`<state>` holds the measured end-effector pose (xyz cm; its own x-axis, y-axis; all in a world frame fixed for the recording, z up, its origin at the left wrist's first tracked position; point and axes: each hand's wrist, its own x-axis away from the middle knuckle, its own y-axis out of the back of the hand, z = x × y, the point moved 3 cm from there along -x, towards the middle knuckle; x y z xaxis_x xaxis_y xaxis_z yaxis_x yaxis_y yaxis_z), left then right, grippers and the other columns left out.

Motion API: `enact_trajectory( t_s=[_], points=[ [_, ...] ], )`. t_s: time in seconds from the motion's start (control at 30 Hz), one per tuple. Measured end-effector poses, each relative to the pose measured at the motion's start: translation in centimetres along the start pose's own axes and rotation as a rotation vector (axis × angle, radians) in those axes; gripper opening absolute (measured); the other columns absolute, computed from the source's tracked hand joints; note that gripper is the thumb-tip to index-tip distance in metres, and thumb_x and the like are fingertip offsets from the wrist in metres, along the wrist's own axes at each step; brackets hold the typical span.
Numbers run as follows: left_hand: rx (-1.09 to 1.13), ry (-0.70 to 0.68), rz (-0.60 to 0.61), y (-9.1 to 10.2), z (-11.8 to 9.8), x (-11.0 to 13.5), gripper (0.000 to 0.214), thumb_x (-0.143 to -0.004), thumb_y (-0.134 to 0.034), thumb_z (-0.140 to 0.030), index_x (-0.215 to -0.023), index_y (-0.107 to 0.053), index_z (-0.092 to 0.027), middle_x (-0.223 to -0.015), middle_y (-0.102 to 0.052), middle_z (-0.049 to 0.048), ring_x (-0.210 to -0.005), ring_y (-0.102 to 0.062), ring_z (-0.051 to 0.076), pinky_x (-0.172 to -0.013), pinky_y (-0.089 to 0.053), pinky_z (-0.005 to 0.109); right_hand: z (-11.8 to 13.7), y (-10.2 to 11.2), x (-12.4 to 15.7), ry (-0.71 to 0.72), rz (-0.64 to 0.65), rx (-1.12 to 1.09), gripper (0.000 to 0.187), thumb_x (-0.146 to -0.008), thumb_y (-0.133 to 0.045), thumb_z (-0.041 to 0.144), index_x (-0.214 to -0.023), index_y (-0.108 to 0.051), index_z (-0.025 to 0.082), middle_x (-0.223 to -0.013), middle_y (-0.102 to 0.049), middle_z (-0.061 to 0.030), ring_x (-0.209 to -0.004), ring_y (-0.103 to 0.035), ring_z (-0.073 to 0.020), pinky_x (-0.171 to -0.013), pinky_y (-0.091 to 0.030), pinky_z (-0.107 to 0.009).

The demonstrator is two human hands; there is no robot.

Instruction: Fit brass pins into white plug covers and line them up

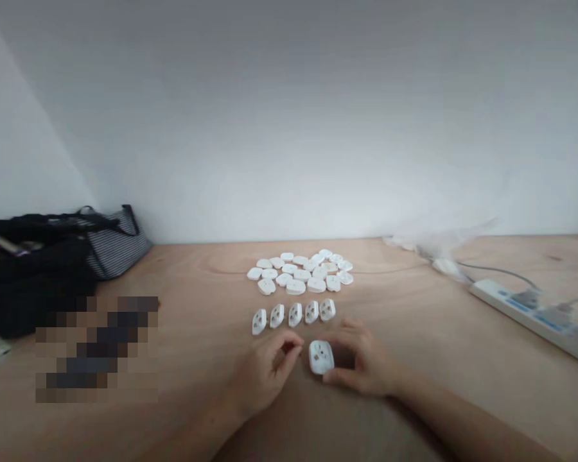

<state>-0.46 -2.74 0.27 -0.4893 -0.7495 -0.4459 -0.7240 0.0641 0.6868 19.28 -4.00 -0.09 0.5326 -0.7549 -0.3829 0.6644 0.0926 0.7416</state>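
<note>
R hand (359,359) has the casing (320,357), thumb + fingers part-curled at its R side, well off table's (197,289) far edge. L hand (270,369)'s just left, tips pinched, contents unclear.

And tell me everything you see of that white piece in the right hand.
The white piece looks plastic: squarish, rimmed, with rounded corners and brassy and dark details inside, too blurred to identify. It is tilted, inner face in view, nearer than the row of five similar pieces. The right hand holds its edge; the left hand is close but apart.
</note>
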Motion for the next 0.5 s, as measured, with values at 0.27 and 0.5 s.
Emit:
enact_trajectory(
  t_s=[0.27, 0.5],
  points=[
    [0.067, -0.156, -0.107, -0.3, -0.9, 0.2, 0.018, -0.085, -0.056, -0.014, -0.100, -0.063, -0.021, -0.089, -0.071, 0.0014, -0.081, -0.067, 0.014, -0.074, -0.052, 0.022, 0.7, -0.6, -0.2, 0.022, -0.001, 0.012, 0.049, -0.071, -0.068, 0.051, -0.111, -0.060, 0.025, -0.096, -0.067, -0.0046, -0.089, -0.055, -0.0237, -0.081, -0.036, -0.037],
    [0.114, -0.194, -0.101, -0.4, -1.4, 0.0, 0.016, -0.085, -0.057, -0.014, -0.097, -0.066, -0.019, -0.084, -0.069, 0.0045, -0.077, -0.066, 0.015, -0.069, -0.053, 0.023, 0.8, -0.9, -0.1, 0.020, -0.002, 0.018, 0.050, -0.070, -0.068, 0.052, -0.109, -0.060, 0.024, -0.096, -0.068, -0.0053, -0.088, -0.055, -0.0248, -0.081, -0.035, -0.038]
  ],
)
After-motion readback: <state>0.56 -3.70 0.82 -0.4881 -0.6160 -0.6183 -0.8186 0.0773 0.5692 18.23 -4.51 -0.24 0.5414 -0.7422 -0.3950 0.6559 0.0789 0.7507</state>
